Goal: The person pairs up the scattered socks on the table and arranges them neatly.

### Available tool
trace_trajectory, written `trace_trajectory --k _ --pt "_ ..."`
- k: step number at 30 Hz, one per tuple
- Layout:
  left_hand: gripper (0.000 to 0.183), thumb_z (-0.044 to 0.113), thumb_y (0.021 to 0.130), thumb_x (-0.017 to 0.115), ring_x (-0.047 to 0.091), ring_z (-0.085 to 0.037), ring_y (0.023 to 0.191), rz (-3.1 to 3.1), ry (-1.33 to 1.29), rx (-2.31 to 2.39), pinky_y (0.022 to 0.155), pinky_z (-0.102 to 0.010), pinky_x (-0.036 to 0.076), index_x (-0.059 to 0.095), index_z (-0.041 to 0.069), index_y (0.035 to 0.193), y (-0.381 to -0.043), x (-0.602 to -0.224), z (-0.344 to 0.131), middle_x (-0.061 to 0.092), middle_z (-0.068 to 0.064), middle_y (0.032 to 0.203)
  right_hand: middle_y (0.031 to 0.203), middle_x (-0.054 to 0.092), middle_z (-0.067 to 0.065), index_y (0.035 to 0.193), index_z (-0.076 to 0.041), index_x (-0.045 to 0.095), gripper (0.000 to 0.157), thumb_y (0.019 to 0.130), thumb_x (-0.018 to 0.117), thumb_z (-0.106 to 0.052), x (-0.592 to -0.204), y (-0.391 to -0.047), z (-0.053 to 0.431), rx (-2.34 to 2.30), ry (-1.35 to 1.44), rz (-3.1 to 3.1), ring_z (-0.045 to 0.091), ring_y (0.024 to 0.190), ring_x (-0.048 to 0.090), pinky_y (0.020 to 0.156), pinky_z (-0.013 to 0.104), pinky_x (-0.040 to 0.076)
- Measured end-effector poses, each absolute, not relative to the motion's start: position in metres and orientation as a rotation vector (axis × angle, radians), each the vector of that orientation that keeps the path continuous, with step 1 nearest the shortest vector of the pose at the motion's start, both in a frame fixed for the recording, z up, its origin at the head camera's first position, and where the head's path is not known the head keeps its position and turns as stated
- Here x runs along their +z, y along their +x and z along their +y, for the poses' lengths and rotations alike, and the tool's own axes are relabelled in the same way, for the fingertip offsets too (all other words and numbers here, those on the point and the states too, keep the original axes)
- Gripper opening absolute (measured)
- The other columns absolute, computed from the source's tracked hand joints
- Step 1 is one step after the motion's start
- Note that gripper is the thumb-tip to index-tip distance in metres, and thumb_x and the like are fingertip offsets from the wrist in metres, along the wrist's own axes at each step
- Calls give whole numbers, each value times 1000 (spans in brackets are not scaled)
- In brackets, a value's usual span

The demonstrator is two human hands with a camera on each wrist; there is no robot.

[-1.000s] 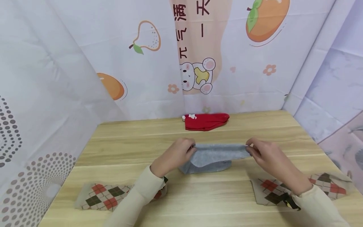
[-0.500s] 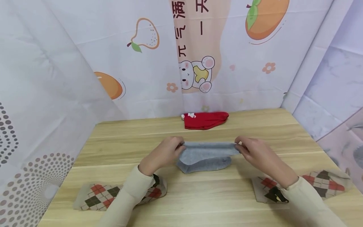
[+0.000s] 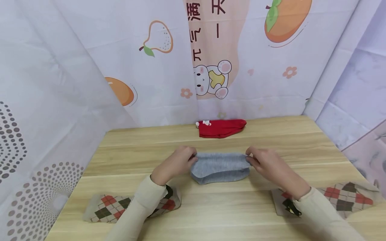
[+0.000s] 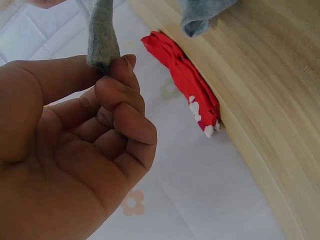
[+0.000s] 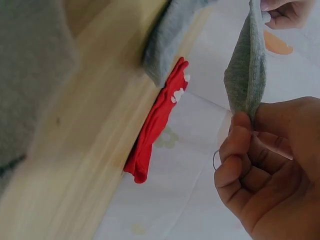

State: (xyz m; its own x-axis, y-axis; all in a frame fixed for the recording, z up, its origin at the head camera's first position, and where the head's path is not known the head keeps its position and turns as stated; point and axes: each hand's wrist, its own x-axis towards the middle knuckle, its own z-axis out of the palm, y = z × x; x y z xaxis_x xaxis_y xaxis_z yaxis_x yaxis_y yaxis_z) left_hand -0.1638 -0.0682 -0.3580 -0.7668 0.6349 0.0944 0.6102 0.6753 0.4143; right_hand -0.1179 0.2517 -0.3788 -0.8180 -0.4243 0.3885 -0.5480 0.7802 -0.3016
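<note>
Both hands hold a grey sock (image 3: 219, 162) stretched level between them above the table. At its left end my left hand (image 3: 177, 162) pinches the edge between thumb and fingertips; the left wrist view shows this pinch from close by. My right hand (image 3: 266, 164) pinches the opposite end, its other fingers curled in the right wrist view. Beneath the held sock lies another grey sock (image 3: 224, 177) on the wooden table, partly hidden by it. In the right wrist view this lower sock (image 5: 167, 45) shows apart from the held one.
A red sock (image 3: 222, 129) with white figures lies at the table's back edge. Argyle socks rest at each side, one (image 3: 105, 209) under my left sleeve, the other (image 3: 346, 199) under my right. Printed curtains (image 3: 169, 83) hang behind the table (image 3: 223, 214).
Both hands have moved left with the held sock, which now lines up over the lower grey sock and covers more of it. Both grips remain.
</note>
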Motion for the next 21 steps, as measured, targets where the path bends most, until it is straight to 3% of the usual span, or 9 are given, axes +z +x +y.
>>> trace_trajectory --k 15,21 --pt "21 5 94 67 44 -8 57 2819 1018 622 54 -23 42 62 8 73 -160 -382 -59 48 4 63 72 61 -5 96 -7 62 12 89 72 -7 -401 -122 251 572 753 -2820 7 64 54 60 32 49" --pt "16 9 95 66 48 -13 57 2936 1026 489 53 -27 44 62 5 79 -160 -386 -56 51 0 65 82 67 4 100 -3 64 17 93 69 -17 -399 -121 250 544 685 -2888 15 71 62 65 40 53"
